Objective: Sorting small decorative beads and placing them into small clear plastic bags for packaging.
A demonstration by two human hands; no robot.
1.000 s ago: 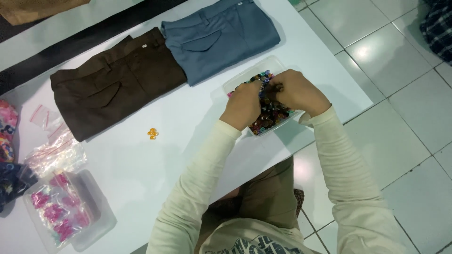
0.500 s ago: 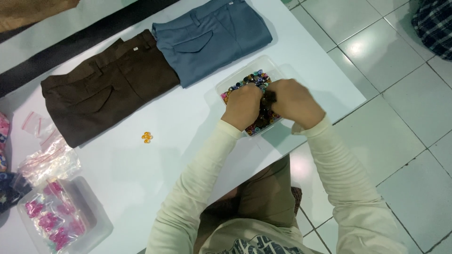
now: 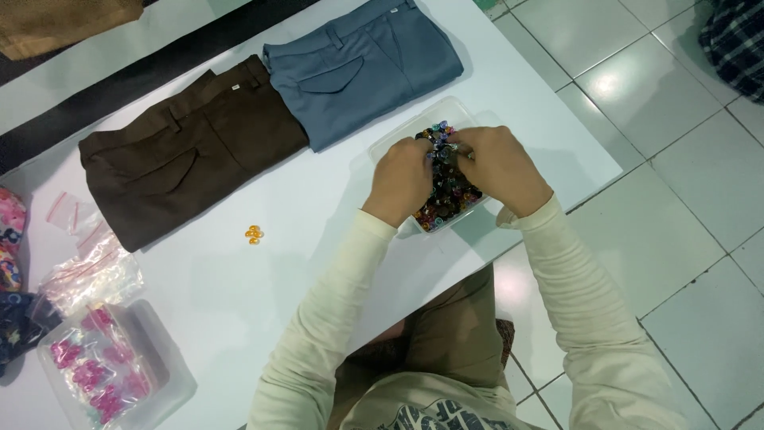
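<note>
Small dark beads [image 3: 446, 199] in a clear plastic tray [image 3: 398, 139] are pinched together by the left hand [image 3: 407, 179] and right hand [image 3: 497, 167], beside folded blue trousers [image 3: 362, 68].

Bright overhead light; glare spots shine on the floor tiles [image 3: 617, 84], soft shadows fall on the white desk [image 3: 239, 295], focus slightly soft.

Long cream sleeves [image 3: 334, 318] cover both arms, snug ribbed cuffs [image 3: 521, 215] at the wrists. Same cream top [image 3: 446, 410] has a dark print on the chest; brown trousers [image 3: 446, 334] below.
</note>
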